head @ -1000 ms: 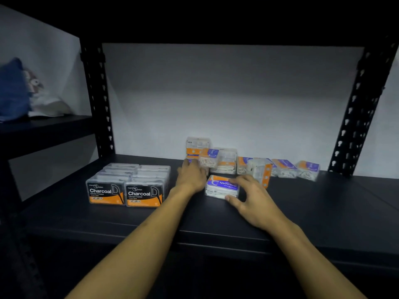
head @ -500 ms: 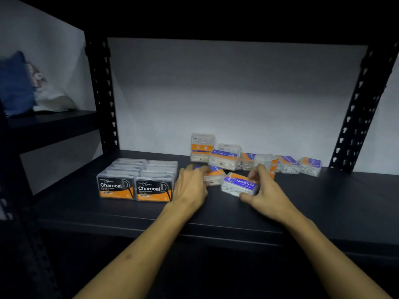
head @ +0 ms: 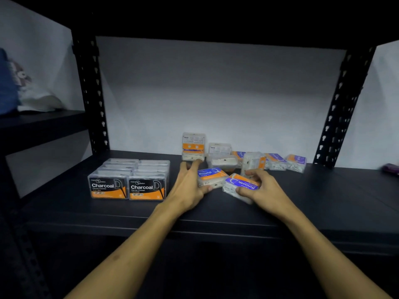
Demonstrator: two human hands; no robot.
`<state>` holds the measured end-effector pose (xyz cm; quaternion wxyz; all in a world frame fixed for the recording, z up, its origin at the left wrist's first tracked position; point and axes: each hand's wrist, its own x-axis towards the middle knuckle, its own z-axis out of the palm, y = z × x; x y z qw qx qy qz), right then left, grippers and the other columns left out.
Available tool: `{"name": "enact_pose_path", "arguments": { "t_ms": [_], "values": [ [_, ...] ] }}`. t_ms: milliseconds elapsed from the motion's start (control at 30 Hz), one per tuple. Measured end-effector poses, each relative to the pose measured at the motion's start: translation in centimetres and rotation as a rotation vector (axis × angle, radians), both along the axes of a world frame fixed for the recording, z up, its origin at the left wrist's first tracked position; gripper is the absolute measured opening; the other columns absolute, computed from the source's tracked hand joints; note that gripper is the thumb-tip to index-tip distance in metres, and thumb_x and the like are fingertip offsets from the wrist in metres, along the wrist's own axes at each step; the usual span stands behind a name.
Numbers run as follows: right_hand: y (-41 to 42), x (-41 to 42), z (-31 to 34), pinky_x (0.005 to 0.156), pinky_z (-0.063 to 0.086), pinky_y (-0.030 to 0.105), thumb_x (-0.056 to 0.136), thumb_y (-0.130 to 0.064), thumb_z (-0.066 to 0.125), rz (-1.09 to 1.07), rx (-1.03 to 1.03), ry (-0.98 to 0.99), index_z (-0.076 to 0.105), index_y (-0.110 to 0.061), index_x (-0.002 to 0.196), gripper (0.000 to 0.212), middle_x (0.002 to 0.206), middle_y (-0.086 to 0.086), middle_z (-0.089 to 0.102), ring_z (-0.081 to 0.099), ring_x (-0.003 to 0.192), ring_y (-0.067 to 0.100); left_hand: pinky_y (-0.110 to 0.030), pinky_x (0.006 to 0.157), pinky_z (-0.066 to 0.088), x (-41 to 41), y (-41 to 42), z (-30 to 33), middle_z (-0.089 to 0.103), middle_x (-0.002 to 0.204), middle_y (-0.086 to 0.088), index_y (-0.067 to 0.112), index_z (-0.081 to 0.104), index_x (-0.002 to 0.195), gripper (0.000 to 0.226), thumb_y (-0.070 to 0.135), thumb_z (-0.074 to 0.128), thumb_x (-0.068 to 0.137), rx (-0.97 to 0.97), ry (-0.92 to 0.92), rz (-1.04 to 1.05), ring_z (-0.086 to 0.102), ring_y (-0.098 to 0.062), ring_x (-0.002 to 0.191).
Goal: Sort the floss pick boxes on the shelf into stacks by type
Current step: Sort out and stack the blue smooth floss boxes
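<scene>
A person's left hand [head: 190, 186] grips a clear plastic floss pick box with a purple-and-orange "Round" label [head: 210, 176] near the front of the black metal shelf [head: 323, 197], fingers curled round its left end. Just right, the right hand [head: 262, 187] clasps a clear "Smooth" box [head: 240, 184], tilted off the shelf. Left of both, black-labelled "Charcoal" boxes [head: 127, 180] stand in two neat rows. Farther back, unsorted purple-and-orange boxes [head: 244, 158] lie scattered along the white back wall [head: 216, 93]. The step goes best, it seems, if each label is read first, and Round and Smooth get separate, squared-up piles well apart.
</scene>
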<state>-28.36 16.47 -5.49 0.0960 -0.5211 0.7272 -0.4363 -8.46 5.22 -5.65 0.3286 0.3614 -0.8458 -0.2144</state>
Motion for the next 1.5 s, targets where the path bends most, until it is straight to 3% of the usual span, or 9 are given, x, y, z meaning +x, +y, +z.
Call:
{"name": "enact_pose_path", "arguments": {
  "t_ms": [133,267,367,567,933,1100,1200,1333,1500],
  "values": [
    [0.0,0.0,0.0,0.073,0.042,0.012,0.075,-0.032,0.082,-0.010,0.005,0.004,0.057,-0.017,0.132,0.064,0.125,0.001,0.054,0.057,0.103,0.010,-0.025,0.102,0.038,-0.2,-0.4,-0.2,0.035,0.133,-0.004,0.018,0.039,0.147,0.070,0.027,0.074,0.087,-0.005,-0.024,0.013,0.049,-0.019,0.120],
    [0.7,-0.4,0.1,0.083,0.041,0.021,0.075,-0.033,0.082,-0.051,0.004,0.044,0.059,-0.016,0.130,0.062,0.122,0.003,0.048,0.054,0.106,0.015,-0.034,0.105,0.043,-0.9,-1.0,-0.5,0.038,0.137,-0.005,0.016,0.048,0.137,0.053,0.030,0.069,0.091,-0.062,-0.093,0.042,0.052,-0.024,0.120],
    [1.7,-0.6,0.1,0.073,0.040,0.016,0.075,-0.035,0.082,-0.083,0.000,0.040,0.060,-0.018,0.123,0.056,0.117,0.002,0.050,0.054,0.094,0.009,-0.041,0.104,0.045,-2.0,-1.5,-0.2,0.043,0.140,-0.007,0.015,0.049,0.138,0.052,0.031,0.067,0.092,-0.117,-0.151,0.081,0.050,-0.027,0.125],
    [4.4,-2.5,-0.1,0.080,0.043,0.024,0.076,-0.042,0.079,-0.169,0.018,0.070,0.062,-0.015,0.126,0.059,0.118,0.001,0.063,0.060,0.099,0.013,-0.040,0.104,0.040,-4.5,-1.5,0.2,0.044,0.140,-0.011,0.015,0.049,0.138,0.051,0.021,0.060,0.089,-0.285,-0.246,0.172,0.038,-0.030,0.130],
    [5.5,-4.6,-0.2,0.091,0.048,0.035,0.073,-0.045,0.075,-0.341,0.020,0.053,0.060,-0.010,0.123,0.063,0.121,0.008,0.061,0.057,0.109,0.023,-0.034,0.107,0.041,-12.1,2.6,1.7,0.051,0.145,-0.009,0.014,0.032,0.152,0.071,0.023,0.068,0.091,0.046,0.175,-0.127,0.048,-0.027,0.133],
    [5.8,-5.1,0.0,0.078,0.045,0.029,0.074,-0.040,0.077,-0.368,0.006,0.006,0.060,-0.009,0.121,0.059,0.109,0.003,0.061,0.059,0.100,0.019,-0.036,0.088,0.054,-12.5,2.4,1.4,0.066,0.116,-0.006,0.013,0.058,0.125,0.038,0.016,0.067,0.089,-0.138,0.274,-0.109,0.063,-0.024,0.107],
    [5.9,-5.2,0.1,0.075,0.045,0.026,0.074,-0.038,0.079,-0.385,0.002,-0.057,0.061,-0.010,0.121,0.058,0.102,0.000,0.062,0.061,0.094,0.017,-0.035,0.089,0.051,-11.7,3.0,1.0,0.062,0.118,-0.006,0.011,0.059,0.130,0.043,0.024,0.067,0.090,-0.383,0.209,-0.172,0.060,-0.022,0.106],
    [6.1,-5.6,0.4,0.073,0.045,0.027,0.074,-0.039,0.080,-0.383,0.024,-0.071,0.060,-0.012,0.118,0.055,0.103,-0.001,0.062,0.061,0.093,0.016,-0.038,0.086,0.052,-9.6,3.2,0.2,0.060,0.115,-0.007,0.012,0.059,0.129,0.050,0.007,0.067,0.080,-0.712,-0.001,-0.336,0.057,-0.025,0.104],
    [6.6,-6.2,0.8,0.081,0.051,0.033,0.072,-0.035,0.083,-0.336,0.069,-0.083,0.059,-0.014,0.112,0.051,0.108,0.001,0.062,0.061,0.096,0.017,-0.040,0.089,0.051,-6.9,2.6,-0.4,0.063,0.116,-0.005,0.010,0.066,0.120,0.038,-0.003,0.056,0.085,-0.699,-0.123,-0.470,0.057,-0.023,0.104]
  ]
}}
